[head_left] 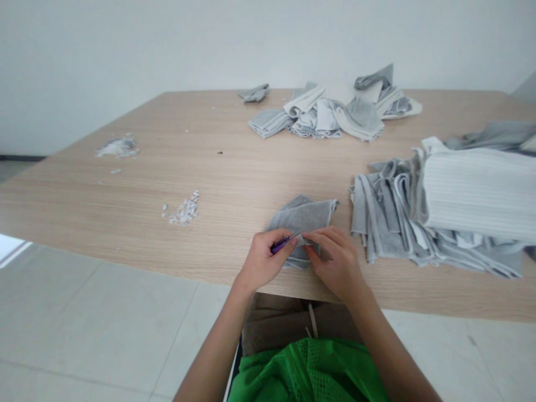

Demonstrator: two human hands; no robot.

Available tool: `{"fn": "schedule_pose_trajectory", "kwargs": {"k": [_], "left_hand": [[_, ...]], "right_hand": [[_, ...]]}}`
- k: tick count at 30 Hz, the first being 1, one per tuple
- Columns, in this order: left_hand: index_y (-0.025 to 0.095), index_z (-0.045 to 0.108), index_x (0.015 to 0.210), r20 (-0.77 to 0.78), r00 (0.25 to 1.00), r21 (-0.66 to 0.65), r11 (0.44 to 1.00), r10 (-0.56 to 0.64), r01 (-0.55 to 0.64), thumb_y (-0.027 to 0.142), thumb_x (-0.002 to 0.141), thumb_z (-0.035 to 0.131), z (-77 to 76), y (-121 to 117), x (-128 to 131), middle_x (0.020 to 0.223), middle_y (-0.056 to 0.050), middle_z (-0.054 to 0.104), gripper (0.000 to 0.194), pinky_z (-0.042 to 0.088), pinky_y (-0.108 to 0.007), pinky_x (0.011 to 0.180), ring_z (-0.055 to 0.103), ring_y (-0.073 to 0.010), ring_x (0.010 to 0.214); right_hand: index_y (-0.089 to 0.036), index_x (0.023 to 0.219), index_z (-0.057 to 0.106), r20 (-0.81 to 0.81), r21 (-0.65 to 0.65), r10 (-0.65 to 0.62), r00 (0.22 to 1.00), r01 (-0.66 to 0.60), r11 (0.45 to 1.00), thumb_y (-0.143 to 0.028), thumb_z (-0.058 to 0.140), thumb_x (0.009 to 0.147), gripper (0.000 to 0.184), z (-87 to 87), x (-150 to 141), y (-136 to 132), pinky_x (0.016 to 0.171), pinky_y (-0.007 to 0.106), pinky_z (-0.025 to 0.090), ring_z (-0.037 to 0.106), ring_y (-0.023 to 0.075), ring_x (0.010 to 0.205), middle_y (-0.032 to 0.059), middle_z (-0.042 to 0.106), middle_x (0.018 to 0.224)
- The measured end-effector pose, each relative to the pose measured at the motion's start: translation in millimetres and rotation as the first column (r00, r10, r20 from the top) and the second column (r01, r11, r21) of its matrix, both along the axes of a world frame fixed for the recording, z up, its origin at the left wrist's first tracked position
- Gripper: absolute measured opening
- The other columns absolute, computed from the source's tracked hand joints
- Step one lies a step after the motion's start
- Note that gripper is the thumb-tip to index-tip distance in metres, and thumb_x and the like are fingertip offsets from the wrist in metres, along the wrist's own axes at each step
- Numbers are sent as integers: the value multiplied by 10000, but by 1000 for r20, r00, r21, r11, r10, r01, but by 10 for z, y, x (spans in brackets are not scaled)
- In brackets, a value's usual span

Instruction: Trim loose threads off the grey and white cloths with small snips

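Observation:
A folded grey cloth [305, 215] lies near the table's front edge, under both hands. My left hand [264, 259] is closed around a small purple-handled tool [280, 245] with a thin metal tip; its exact kind is too small to make out. The tip points right, towards the fingers of my right hand [340, 261]. Those fingers pinch a bit of the grey cloth close to the tip. Part of the cloth is hidden beneath my hands.
Grey and white cloths form a stack [393, 218] on the right and a loose pile [322, 114] at the back. One grey cloth [254, 93] lies apart. Small white scraps [185, 209] and a fluffier heap [118, 147] sit on the wooden table [234, 178] at left.

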State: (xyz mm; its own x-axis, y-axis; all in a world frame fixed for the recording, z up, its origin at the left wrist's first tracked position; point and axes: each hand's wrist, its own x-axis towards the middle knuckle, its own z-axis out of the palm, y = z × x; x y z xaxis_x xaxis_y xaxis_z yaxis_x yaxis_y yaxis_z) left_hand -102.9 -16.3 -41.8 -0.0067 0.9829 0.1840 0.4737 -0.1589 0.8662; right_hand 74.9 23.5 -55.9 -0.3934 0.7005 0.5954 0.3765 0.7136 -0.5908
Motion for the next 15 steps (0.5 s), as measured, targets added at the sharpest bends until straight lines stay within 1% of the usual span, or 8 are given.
{"fn": "schedule_pose_trajectory", "kwargs": {"k": [4, 7, 10, 15], "left_hand": [[147, 679, 766, 15, 1000, -2, 1000, 2, -2, 369, 925, 562, -7, -2, -8, 607, 40, 499, 297, 325, -224, 550, 415, -97, 575], [146, 690, 774, 16, 1000, 1, 1000, 1, -1, 365, 927, 564, -11, -6, -13, 603, 40, 503, 295, 322, -226, 554, 420, -95, 573], [143, 696, 780, 12, 1000, -5, 1000, -6, 6, 363, 930, 561, -6, -10, -17, 593, 40, 492, 299, 318, -228, 552, 415, -96, 568], [143, 698, 785, 21, 1000, -8, 1000, -3, 3, 373, 927, 561, 5, -11, -22, 592, 38, 489, 304, 316, -227, 546, 412, -97, 564]], "right_hand": [[-232, 934, 730, -120, -91, 55, 991, -66, 994, -160, 647, 865, 130, 52, 23, -2, 779, 338, 524, 659, 186, 835, 42, 739, 869], [-225, 918, 735, -176, -184, 62, 983, -94, 978, -177, 663, 862, 103, 85, 45, -7, 735, 299, 530, 666, 170, 794, 32, 739, 844], [-216, 930, 739, -187, -249, 52, 981, -99, 964, -192, 632, 887, 118, 104, 60, -10, 737, 283, 530, 666, 160, 781, 32, 739, 846], [-216, 944, 742, -170, -301, 54, 984, -104, 948, -211, 608, 899, 141, 101, 68, -5, 748, 284, 531, 660, 166, 793, 37, 732, 854]]}}
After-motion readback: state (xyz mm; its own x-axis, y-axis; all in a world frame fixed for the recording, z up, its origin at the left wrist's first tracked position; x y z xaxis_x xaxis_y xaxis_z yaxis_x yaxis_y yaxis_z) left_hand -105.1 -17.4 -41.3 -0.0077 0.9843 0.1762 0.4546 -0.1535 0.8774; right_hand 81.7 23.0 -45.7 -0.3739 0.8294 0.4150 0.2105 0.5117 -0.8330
